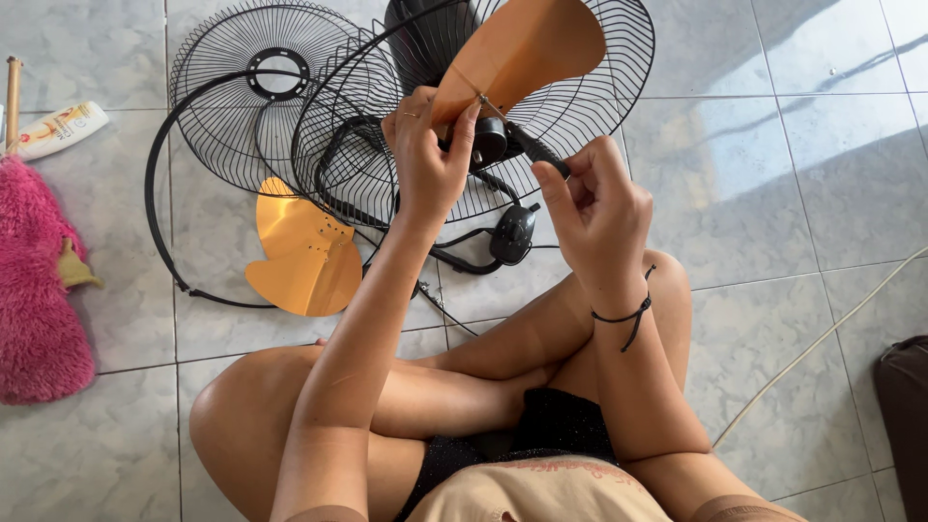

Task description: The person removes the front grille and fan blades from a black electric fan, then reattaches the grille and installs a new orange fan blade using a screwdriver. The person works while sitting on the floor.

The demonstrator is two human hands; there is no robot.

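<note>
You are sitting cross-legged on the grey tiled floor (802, 164), holding up 1 orange fan blade (517, 48) in front of you. Your left hand (425, 155) is gripping the narrow base of the blade, thumb and fingers closed on it, just above the black fan hub (488, 140). Your right hand (594, 208) is sitting just beside the hub, its fingers curled inward and the thumb and forefinger pressed together; you cannot tell from here whether they are pinching a small part. A thin metal pin is showing at the base of the blade.

Behind your hands, 2 black wire fan guards (280, 77) are lying overlapped toward the far edge of the floor, with a black rim ring (155, 208) curving around their left side. A second orange blade piece (300, 251) is lying flat on the tiles near your left knee. A pink fluffy mop head (34, 280) is resting at the left edge of the floor, a white tube (63, 126) beyond it. A pale cord (822, 333) is running across the right side
</note>
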